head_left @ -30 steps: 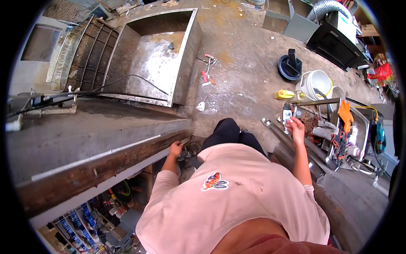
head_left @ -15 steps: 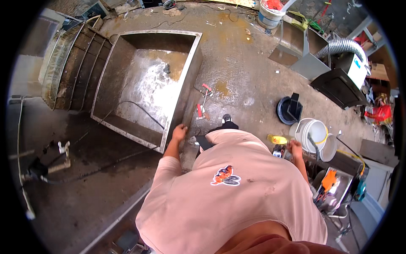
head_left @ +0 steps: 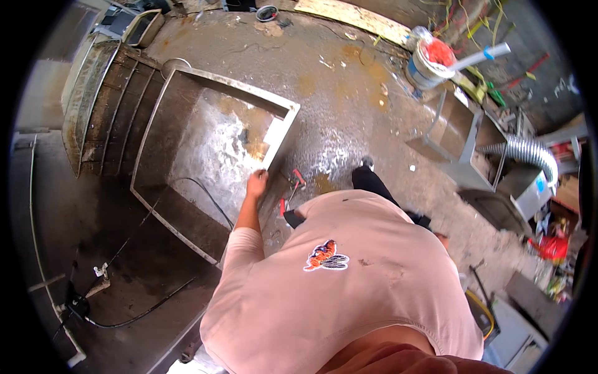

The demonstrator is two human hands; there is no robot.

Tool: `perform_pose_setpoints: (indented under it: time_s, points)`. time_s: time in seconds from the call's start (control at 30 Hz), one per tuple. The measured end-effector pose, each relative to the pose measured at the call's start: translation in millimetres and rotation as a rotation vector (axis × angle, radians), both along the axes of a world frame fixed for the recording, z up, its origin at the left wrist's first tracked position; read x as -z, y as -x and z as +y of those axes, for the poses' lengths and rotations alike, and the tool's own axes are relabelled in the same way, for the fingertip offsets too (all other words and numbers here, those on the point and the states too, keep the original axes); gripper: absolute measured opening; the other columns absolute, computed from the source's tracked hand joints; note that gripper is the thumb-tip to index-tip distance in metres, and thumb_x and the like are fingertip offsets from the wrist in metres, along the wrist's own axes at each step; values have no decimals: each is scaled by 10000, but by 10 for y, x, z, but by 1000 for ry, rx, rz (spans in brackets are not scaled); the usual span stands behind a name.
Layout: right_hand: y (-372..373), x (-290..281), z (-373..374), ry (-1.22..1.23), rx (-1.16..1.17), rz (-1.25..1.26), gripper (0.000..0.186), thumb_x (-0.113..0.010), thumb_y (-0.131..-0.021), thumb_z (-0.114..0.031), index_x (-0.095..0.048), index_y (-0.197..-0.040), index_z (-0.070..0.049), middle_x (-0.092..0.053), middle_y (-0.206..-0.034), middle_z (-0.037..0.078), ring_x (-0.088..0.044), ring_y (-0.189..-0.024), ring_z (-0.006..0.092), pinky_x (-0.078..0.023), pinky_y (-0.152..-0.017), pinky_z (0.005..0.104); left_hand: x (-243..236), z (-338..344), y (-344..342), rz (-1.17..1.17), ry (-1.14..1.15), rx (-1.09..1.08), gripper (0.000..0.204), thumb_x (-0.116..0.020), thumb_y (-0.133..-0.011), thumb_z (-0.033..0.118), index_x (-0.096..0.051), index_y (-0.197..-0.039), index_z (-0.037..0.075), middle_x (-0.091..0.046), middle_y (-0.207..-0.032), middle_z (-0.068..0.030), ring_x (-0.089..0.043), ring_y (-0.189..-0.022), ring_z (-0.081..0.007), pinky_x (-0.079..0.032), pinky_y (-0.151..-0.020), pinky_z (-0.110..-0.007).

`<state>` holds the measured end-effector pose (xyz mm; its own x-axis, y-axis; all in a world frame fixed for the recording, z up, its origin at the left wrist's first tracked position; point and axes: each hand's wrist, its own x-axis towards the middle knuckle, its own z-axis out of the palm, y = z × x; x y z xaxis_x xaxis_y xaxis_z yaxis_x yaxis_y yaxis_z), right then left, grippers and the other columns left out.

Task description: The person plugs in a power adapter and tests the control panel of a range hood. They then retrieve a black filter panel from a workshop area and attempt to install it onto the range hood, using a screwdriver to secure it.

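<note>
My left hand [head_left: 256,184] is at the right-hand rim of a large rectangular metal tank [head_left: 218,83], fingers curled. Whatever they may hold is too small to make out. Pale foam or whitish liquid lies over the tank's brownish bottom, and a dark hose [head_left: 208,194] hangs inside. Just right of the tank, tools with red handles [head_left: 298,179] lie on the wet floor. My right hand does not show; my pink shirt covers that side.
A ribbed, rusty metal housing [head_left: 115,115] stands left of the tank. At the far right are a white bucket [head_left: 425,70] with red stuff in it, sheet-metal parts [head_left: 451,128] and a silver flexible duct [head_left: 536,156]. My dark-trousered leg [head_left: 375,185] reaches forward on the floor.
My left hand has moved farther along the tank's rim. My right hand, near a yellow bottle and white buckets before, has gone out of sight. My body has shifted, and a leg shows ahead.
</note>
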<state>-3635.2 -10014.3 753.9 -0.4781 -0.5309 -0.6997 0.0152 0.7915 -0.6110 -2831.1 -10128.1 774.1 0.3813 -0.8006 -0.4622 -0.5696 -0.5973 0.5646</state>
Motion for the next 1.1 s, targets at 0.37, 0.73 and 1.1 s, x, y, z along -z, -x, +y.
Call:
perform_pose_setpoints:
  time_s: [0.37,0.73,1.1]
  points:
    - [-2238,-1646,-8007,556,-693,16,276,-619,-905,-195,-634,-1117,-19,-679,-875,49,-641,-737,119,-479,-642,249,379,-1010,31,485,-141,-749,373,-586,-902,129,-570,-1212,-78,-675,-1019,-167,-680,-835,-237,-560,-686,-333]
    - [-3715,-430,-10247,241,-965,120,220,-614,-851,-186,-658,-982,-15,-657,-756,56,-637,-655,161,-485,-579,294,-1,-5450,-2128,73,11,-430,380,-558,-905,258,-626,-1158,-18,-700,-982,-168,-688,-827,-232,-525,-795,-345]
    - [-4283,-202,-12574,-248,-513,56,202,-576,-881,-239,-648,-945,-61,-655,-752,57,-648,-593,165,-444,-468,290,-1842,-11507,-3227,-272,536,65,327,-621,-868,125,-604,-1187,55,-610,-1180,-171,-620,-1014,-348,-498,-879,-389]
